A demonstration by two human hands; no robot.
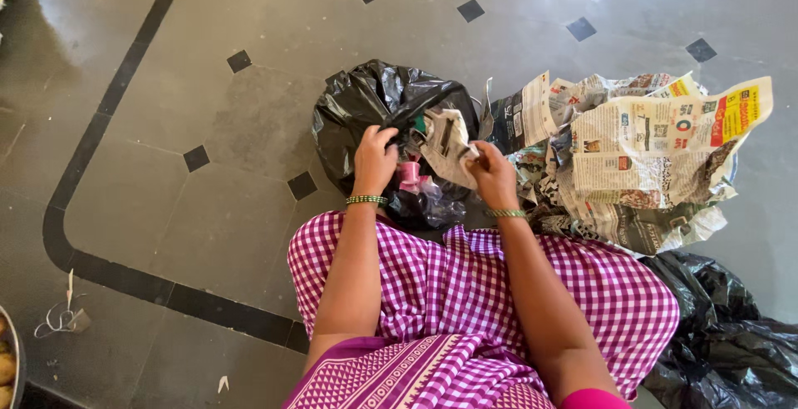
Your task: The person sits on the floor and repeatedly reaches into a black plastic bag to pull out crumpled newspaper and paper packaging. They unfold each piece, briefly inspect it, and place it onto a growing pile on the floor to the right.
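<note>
Head view, looking down at a grey tiled floor (208, 209) with dark diamond insets and a black border line. Left hand (374, 160) curled, fingers closed on the rim of the black plastic bag (374, 101), holding its mouth open. Right hand (492, 174) pinched shut on a crumpled piece of newspaper (447, 147), just over the opening of the bag. Green bangles on both wrists. Inside the mouth of the bag, between the two hands, something small and pink (409, 173); cannot tell what exactly. To the right, touching the bag, a loose pile of newspapers (648, 160), many sheets crumpled and spread. Lower right, a second black bag (723, 334), lying beside the checked purple garment (465, 284). Far left, a small scrap of string or wire (60, 319) on the floor.

Judging from this: one wad of paper at the bag, most of the pile not yet handled, so probably early or in the middle, much left.
</note>
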